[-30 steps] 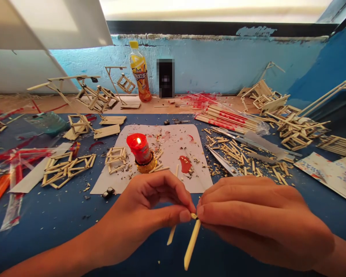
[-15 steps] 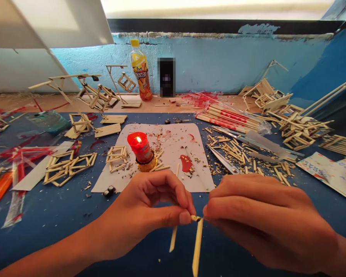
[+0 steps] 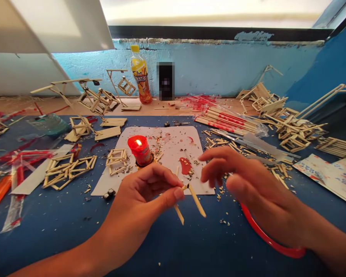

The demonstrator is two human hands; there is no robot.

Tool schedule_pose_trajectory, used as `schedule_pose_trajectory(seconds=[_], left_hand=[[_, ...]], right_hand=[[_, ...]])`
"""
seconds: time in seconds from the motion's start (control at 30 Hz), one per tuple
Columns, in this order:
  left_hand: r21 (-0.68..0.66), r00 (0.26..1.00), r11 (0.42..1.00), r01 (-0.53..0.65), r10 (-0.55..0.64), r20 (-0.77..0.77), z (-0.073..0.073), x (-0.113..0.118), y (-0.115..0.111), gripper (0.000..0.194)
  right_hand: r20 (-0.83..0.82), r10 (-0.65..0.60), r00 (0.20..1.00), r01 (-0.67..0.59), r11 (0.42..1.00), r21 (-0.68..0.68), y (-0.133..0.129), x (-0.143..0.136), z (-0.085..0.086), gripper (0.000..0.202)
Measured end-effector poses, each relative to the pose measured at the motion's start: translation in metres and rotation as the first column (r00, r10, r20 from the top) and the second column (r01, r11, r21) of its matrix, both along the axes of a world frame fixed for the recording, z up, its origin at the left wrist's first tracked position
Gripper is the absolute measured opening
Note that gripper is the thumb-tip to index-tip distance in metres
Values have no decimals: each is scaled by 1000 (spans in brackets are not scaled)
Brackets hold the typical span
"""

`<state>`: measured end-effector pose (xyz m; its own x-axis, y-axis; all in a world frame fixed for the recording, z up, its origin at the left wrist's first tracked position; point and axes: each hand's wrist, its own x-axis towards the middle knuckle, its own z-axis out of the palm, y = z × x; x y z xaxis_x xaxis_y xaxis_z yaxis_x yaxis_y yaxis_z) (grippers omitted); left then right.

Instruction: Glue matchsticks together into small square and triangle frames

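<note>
Between thumb and fingertips, my left hand (image 3: 148, 196) pinches a small frame of joined wooden sticks (image 3: 197, 202). Two of its sticks point down toward me, and a dark, charred-looking joint shows near my fingertips. My right hand (image 3: 248, 188) is apart from the frame, fingers spread and curved, with nothing in it. Under that hand lies a red curved handle (image 3: 269, 236), its other end hidden. Just beyond my left hand a lit red candle (image 3: 138, 150) burns on a white sheet (image 3: 167, 146) marked with red wax and charred bits.
Stick frames (image 3: 69, 169) lie left of the sheet. Scissors and cut stick pieces (image 3: 279, 173) are scattered at right. Bundled sticks in plastic (image 3: 227, 121), a drink bottle (image 3: 141, 77) and a pixelated dark rectangle (image 3: 165, 80) are at the back. More stick models (image 3: 296, 129) stand at far right.
My right hand has come away from the stick frame and opened, moving up and right. My left hand has lifted the frame slightly away from me. The red handle has come into view.
</note>
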<state>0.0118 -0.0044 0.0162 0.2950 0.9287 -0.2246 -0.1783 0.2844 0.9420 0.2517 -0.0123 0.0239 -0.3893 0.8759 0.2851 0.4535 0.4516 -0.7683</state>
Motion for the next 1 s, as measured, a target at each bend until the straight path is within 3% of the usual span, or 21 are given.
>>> schedule_pose_trajectory(seconds=[0.07, 0.13, 0.23, 0.47, 0.8, 1.0], left_hand=[[47, 998, 998, -43, 45, -38, 0, 1, -2, 20], [89, 997, 995, -50, 56, -62, 1, 2, -3, 18], [113, 998, 993, -31, 36, -44, 0, 3, -4, 20], [101, 998, 993, -68, 68, 10, -2, 5, -8, 21], [-60, 986, 996, 67, -57, 156, 2, 8, -5, 11], [-54, 980, 996, 66, -54, 192, -1, 7, -5, 12]], right_hand=[[-86, 16, 996, -22, 997, -77, -10, -9, -1, 36], [-125, -65, 990, 53, 994, -96, -17, -18, -2, 37], [-148, -134, 980, 121, 988, -93, -17, -25, -3, 23], [-169, -87, 982, 64, 988, -138, -13, -23, -3, 10], [-273, -68, 960, 44, 995, -92, -13, -28, -6, 3], [-229, -134, 964, 120, 990, -76, -6, -39, 1, 26]])
